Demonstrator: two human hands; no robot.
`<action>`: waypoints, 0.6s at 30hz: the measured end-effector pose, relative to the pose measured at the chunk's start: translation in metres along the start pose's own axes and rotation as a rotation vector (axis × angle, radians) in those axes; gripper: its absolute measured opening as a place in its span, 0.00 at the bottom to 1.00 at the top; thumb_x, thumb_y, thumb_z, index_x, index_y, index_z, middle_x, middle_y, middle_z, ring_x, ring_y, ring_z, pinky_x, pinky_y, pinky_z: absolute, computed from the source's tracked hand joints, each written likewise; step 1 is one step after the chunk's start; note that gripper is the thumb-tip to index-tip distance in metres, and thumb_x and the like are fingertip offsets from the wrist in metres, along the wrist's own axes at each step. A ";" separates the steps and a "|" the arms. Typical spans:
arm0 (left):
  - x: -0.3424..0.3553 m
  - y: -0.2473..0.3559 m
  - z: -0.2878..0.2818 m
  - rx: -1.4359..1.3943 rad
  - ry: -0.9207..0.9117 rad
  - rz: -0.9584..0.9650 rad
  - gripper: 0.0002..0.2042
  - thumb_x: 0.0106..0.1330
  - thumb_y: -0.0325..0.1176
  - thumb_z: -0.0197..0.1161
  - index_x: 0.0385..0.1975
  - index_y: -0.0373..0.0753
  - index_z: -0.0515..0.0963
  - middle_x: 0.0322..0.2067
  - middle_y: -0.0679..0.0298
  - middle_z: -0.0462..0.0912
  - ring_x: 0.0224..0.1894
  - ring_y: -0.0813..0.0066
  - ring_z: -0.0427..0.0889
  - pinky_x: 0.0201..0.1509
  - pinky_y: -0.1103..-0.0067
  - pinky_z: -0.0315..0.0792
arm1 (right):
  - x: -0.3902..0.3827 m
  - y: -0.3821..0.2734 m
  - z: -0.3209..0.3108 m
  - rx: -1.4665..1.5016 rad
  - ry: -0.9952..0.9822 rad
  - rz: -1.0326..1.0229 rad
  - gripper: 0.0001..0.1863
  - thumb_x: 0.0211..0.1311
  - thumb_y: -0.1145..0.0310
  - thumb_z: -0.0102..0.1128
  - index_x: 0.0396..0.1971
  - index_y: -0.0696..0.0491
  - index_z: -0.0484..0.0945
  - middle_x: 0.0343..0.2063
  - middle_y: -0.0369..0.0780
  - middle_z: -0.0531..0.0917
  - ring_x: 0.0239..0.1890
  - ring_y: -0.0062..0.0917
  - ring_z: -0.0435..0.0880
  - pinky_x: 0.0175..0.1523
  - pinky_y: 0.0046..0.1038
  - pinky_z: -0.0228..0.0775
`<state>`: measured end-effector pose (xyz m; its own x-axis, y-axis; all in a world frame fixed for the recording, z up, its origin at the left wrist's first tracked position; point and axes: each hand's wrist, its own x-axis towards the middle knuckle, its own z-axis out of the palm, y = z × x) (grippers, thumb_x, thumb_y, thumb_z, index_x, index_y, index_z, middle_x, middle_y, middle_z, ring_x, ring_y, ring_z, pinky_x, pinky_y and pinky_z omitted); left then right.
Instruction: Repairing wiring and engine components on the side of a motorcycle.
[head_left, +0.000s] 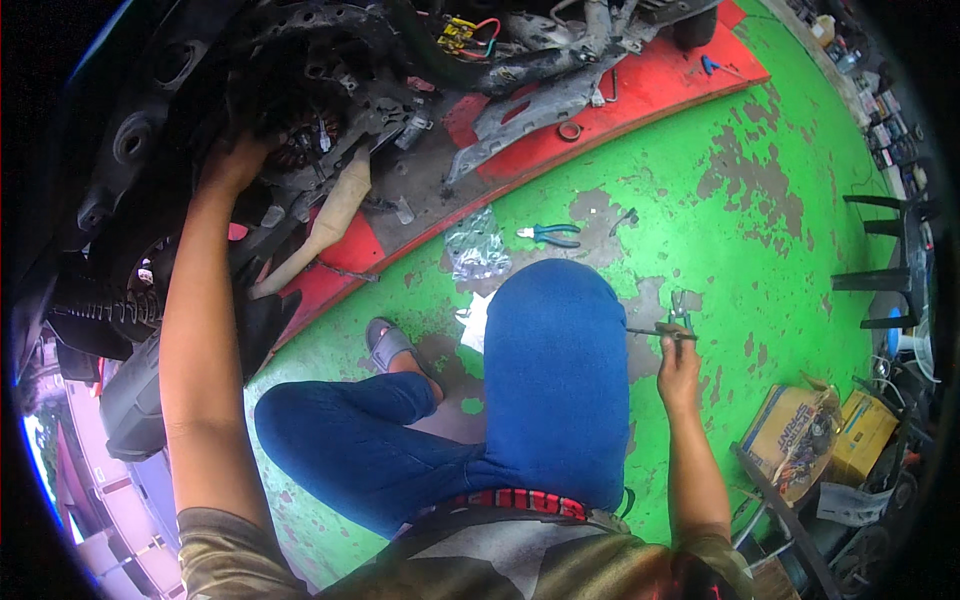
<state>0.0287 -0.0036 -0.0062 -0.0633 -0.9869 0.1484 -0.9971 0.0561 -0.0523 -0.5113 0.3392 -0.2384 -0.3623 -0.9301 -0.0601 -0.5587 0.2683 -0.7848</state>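
My left arm stretches up and forward, and my left hand [236, 166] is in among the dark parts of a motorcycle [345, 120]. Its fingers are lost in shadow, so what they touch is hidden. Low at my right side, beside my bent knee, my right hand [679, 372] is closed on a thin dark rod-shaped tool [660, 332], held level. On the floor just beyond that hand lie dark-handled pliers [681, 305]. Blue-handled cutting pliers [550, 235] rest on the floor ahead of my knee, beside a clear plastic bag [476, 246].
The motorcycle stands over a red platform [640, 95], which carries a metal ring [570, 131] and a blue-handled tool [712, 66]. Green worn floor [800, 250] surrounds me. Cardboard boxes [790, 430] stand at lower right, below a dark plastic chair [890, 270].
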 end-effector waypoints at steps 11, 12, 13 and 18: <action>0.011 -0.030 0.023 -0.019 0.078 -0.019 0.37 0.59 0.49 0.61 0.68 0.50 0.55 0.66 0.48 0.55 0.66 0.48 0.58 0.65 0.64 0.60 | 0.145 0.163 0.013 0.612 0.157 0.518 0.15 0.70 0.63 0.44 0.45 0.59 0.72 0.34 0.43 0.78 0.33 0.28 0.79 0.37 0.30 0.75; 0.013 -0.031 0.019 0.035 -0.001 0.009 0.36 0.59 0.49 0.61 0.67 0.48 0.56 0.66 0.48 0.55 0.66 0.49 0.58 0.65 0.64 0.59 | 0.156 0.185 0.018 0.608 0.177 0.518 0.15 0.70 0.63 0.44 0.45 0.59 0.72 0.34 0.43 0.78 0.33 0.28 0.79 0.37 0.30 0.75; 0.018 -0.026 0.023 0.077 -0.079 0.043 0.36 0.59 0.49 0.61 0.67 0.46 0.57 0.66 0.48 0.56 0.67 0.49 0.58 0.66 0.64 0.58 | 0.166 0.207 0.017 0.472 0.197 0.546 0.15 0.69 0.64 0.46 0.46 0.60 0.72 0.36 0.46 0.79 0.33 0.31 0.80 0.38 0.31 0.75; 0.006 -0.026 0.009 0.139 -0.086 -0.151 0.35 0.59 0.47 0.61 0.66 0.43 0.58 0.66 0.49 0.57 0.67 0.49 0.58 0.68 0.65 0.55 | 0.221 0.172 0.053 -0.385 0.014 0.487 0.21 0.56 0.70 0.53 0.50 0.63 0.71 0.43 0.59 0.77 0.40 0.51 0.78 0.49 0.41 0.71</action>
<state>0.0549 -0.0127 -0.0129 0.0956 -0.9922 0.0805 -0.9791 -0.1083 -0.1720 -0.6484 0.1664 -0.4197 -0.6516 -0.6757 -0.3447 -0.5552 0.7345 -0.3903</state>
